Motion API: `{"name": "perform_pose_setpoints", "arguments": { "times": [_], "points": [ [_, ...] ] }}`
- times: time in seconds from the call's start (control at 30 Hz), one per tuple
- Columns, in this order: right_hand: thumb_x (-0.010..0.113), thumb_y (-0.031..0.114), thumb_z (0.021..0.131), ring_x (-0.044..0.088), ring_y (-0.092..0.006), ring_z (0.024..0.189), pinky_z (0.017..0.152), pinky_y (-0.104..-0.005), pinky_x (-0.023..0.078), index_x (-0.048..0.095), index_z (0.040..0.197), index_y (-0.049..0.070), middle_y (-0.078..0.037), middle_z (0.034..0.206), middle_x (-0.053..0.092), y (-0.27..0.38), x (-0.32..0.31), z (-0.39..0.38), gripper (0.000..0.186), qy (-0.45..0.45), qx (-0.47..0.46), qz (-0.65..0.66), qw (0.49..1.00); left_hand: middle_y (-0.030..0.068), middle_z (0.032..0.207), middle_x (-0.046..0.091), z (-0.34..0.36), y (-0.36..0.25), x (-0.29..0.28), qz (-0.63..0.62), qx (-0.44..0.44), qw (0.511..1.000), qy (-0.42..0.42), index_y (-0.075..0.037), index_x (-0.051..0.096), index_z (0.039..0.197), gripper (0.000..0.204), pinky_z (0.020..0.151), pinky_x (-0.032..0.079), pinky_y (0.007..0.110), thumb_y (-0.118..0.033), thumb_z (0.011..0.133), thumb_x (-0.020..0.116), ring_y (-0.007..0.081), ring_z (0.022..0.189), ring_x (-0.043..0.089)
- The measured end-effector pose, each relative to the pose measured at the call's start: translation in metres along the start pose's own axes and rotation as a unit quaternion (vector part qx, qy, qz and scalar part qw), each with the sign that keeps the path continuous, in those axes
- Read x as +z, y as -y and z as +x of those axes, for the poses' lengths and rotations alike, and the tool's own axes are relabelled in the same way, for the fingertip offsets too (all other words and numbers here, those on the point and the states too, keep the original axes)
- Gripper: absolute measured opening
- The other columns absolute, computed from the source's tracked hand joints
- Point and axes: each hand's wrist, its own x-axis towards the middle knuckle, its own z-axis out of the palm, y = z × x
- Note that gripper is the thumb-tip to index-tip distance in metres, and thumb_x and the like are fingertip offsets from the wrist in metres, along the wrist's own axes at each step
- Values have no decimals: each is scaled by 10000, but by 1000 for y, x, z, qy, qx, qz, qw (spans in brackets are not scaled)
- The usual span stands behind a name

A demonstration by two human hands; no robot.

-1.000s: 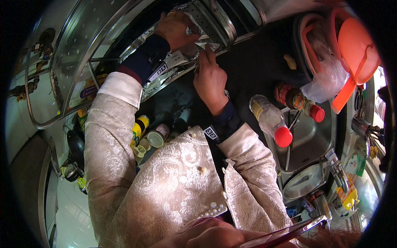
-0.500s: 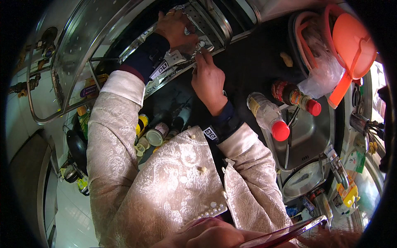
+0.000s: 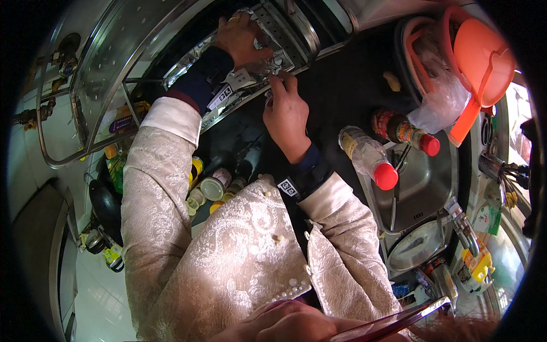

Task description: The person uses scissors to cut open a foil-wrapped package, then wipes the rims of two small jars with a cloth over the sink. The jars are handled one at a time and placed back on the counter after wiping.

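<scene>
Near, at the bottom: a flat red thing [image 3: 393, 325] is poking in at the low edge, well away from both hands; I cannot tell what it is.
Small jars [image 3: 213, 187]: they are standing in a bunch below the left sleeve, lids up, far back from the fingers.
Clear bottle [image 3: 367, 157]: it is lying on its side to the right of the right wrist, red cap pointing at the steel sink [image 3: 424, 188].
Sauce bottle [image 3: 404, 132]: it has a red and yellow label and a red cap, and is lying just past the clear one.
Right hand [image 3: 286, 117]: its fingers are reaching up and pinching at a small shiny metal piece [image 3: 272, 67], likely to hold it steady.
Left hand [image 3: 242, 39]: it is curling closed over the top of that same piece, a ring on one finger; it is right at the metal rack [image 3: 285, 28].
Far right: an orange plastic jug [image 3: 478, 62] is sitting with a clear bag [image 3: 439, 102], well apart from the hands.
</scene>
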Motion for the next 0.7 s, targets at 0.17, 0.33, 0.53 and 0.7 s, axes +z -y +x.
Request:
{"name": "perform_pose_setpoints", "arguments": {
  "times": [0.17, 0.33, 0.53, 0.7],
  "points": [
    [690, 128, 739, 633, -430, 874, 722, -476, 537, 604, 1178, 82, -219, 1096, 574, 2, -9, -6, 449, 29, 91, 118, 988, 139, 1218, 618, 3, 3, 0, -21, -5, 998, 67, -271, 779, 978, 494, 1032, 344, 620, -673, 696, 728, 323, 1242, 533],
    [696, 160, 731, 615, -452, 875, 734, -495, 527, 587, 1145, 57, -230, 1064, 579, -5, -14, -6, 440, 24, 103, 158, 982, 75, 1138, 664, 4, 0, -3, -2, -13, 999, 35, -218, 740, 1000, 533, 973, 380, 589, -659, 701, 752, 295, 1163, 587],
    [711, 108, 811, 613, -416, 742, 654, -441, 495, 602, 1040, 8, -209, 850, 635, -10, -15, -13, 272, 74, 211, 276, 935, 96, 1201, 637, 0, -5, -9, 19, -14, 999, 39, -210, 725, 1049, 566, 972, 382, 578, -651, 695, 761, 306, 1201, 559],
    [725, 79, 824, 622, -394, 689, 612, -422, 485, 623, 1002, 6, -205, 786, 643, -16, -13, -23, 217, 59, 232, 289, 927, 110, 1282, 596, 1, -7, -4, 32, -15, 999, 25, -179, 725, 1092, 658, 990, 344, 631, -682, 668, 757, 325, 1267, 513]
  ]
}}
